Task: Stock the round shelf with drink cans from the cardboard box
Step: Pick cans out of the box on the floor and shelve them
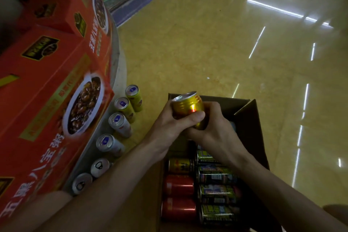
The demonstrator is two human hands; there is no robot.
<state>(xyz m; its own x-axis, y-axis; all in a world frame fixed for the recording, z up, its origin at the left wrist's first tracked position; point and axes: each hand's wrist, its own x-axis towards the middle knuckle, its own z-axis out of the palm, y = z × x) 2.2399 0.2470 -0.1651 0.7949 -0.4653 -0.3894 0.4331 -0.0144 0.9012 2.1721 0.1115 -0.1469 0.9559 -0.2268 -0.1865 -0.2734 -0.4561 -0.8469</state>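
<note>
The gold can (188,109) gleamed metallic yellow, a red mark on its side. The cartons (47,90) were red with white characters and a dark bowl picture. The yellow-green cans (134,98) stood by silver cans (120,125). The brown cardboard box (251,118) held red cans (178,186) and dark, green-labelled cans (216,175).

Both hands (190,124) grip gold can (189,108) above cardboard box (250,118).

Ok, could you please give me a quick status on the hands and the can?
Left hand and right hand grip gold can over cardboard box. More cans lie inside. Way to shelf cans unobstructed.
</note>
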